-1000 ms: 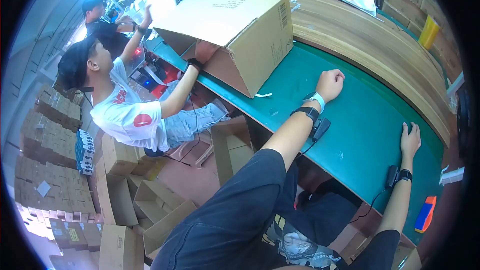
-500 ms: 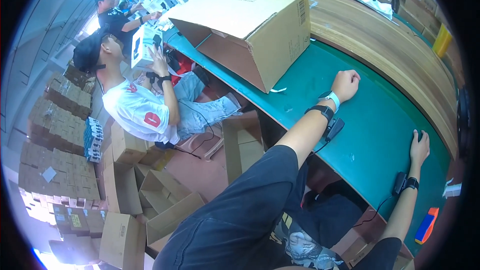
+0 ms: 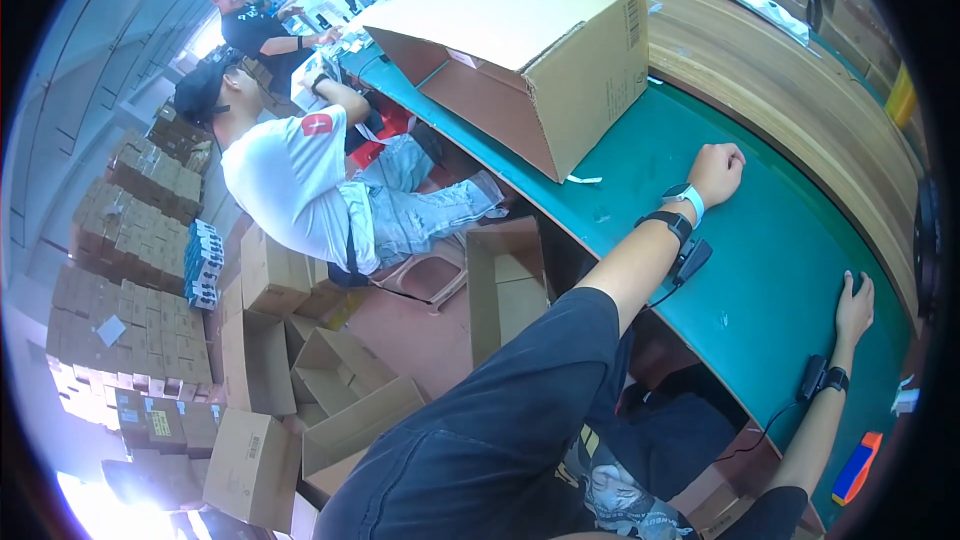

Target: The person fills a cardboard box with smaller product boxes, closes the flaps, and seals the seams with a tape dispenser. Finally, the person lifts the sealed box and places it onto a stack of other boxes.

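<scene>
Head view: your left hand [image 3: 716, 172] rests as a closed fist on the green counter [image 3: 760, 280], your right hand [image 3: 853, 306] lies flat near its edge — both empty. The open cardboard box [image 3: 520, 40] sits just beyond the left fist; a careless shove could tip it off.

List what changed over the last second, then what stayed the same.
The seated co-worker drew their arm back from under the big box and turned away toward the far end of the bench. Nothing was picked up or let go. The left hand, a loose fist, and the flat right hand stayed on the green table; the box stayed put.
</scene>
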A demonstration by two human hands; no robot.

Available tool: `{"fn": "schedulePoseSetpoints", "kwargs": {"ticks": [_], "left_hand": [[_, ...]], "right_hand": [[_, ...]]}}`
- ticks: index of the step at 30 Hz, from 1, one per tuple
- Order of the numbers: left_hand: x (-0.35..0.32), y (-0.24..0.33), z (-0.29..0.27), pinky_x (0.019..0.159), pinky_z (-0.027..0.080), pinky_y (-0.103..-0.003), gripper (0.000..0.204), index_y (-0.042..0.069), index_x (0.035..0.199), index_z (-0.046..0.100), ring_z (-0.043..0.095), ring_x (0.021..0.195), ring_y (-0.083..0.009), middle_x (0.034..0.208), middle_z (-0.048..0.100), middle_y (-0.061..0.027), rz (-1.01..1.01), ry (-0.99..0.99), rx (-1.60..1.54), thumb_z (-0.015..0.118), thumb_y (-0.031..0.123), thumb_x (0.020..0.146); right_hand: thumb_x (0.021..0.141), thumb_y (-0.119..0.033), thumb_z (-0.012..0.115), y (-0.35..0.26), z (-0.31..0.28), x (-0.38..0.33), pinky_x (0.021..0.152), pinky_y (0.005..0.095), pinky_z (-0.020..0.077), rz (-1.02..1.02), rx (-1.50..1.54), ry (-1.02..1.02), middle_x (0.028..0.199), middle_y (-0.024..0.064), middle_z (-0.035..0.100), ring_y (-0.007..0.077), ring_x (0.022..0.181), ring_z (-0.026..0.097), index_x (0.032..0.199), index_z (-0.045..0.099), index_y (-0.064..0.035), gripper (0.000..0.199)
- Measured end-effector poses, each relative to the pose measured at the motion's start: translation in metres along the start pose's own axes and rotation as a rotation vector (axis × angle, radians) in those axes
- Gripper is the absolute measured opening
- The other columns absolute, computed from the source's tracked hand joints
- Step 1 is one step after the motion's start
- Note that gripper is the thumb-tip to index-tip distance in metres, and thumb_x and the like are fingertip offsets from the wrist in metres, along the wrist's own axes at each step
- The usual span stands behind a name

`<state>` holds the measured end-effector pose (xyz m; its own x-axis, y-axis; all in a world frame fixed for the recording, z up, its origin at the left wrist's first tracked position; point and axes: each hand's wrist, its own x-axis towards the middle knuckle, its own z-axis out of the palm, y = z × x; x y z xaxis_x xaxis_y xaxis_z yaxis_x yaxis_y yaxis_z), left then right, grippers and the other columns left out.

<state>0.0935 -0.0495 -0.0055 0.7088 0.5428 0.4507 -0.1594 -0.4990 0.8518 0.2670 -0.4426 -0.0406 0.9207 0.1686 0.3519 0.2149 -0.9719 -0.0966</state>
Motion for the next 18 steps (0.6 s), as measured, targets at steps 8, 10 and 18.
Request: {"fn": "schedulePoseSetpoints", "kwargs": {"ticks": [8, 10, 18], "left_hand": [[-0.002, 0.0, -0.002, 0.059, 0.053, -0.037, 0.015, 0.0, 0.081, 0.072, 0.067, 0.061, -0.0277, 0.07, 0.068, -0.0184, -0.022, 0.006, 0.017, 0.058, 0.006, 0.084], [-0.001, 0.001, -0.001, 0.06, 0.054, -0.037, 0.015, 0.0, 0.08, 0.072, 0.068, 0.062, -0.0282, 0.07, 0.069, -0.0184, -0.027, -0.004, -0.002, 0.058, 0.005, 0.083], [0.0, -0.001, -0.005, 0.06, 0.054, -0.037, 0.014, 0.0, 0.08, 0.072, 0.068, 0.062, -0.0282, 0.07, 0.069, -0.0179, -0.027, -0.001, -0.016, 0.059, 0.005, 0.082]], "right_hand": [[0.099, -0.055, 0.045, 0.004, 0.007, 0.004, 0.111, 0.0432, 0.0337, 0.005, -0.054, -0.054, 0.147, 0.0126, 0.049, 0.0303, 0.136, 0.045, 0.14, 0.052, -0.0099, 0.061], [0.098, -0.056, 0.045, 0.007, 0.009, 0.007, 0.112, 0.0448, 0.0327, 0.009, -0.046, -0.042, 0.148, 0.0127, 0.048, 0.0305, 0.137, 0.045, 0.14, 0.052, -0.0101, 0.062], [0.098, -0.056, 0.046, 0.004, 0.014, 0.007, 0.112, 0.0445, 0.033, 0.007, -0.038, -0.024, 0.148, 0.0131, 0.048, 0.0314, 0.137, 0.045, 0.14, 0.052, -0.0089, 0.063]]}}
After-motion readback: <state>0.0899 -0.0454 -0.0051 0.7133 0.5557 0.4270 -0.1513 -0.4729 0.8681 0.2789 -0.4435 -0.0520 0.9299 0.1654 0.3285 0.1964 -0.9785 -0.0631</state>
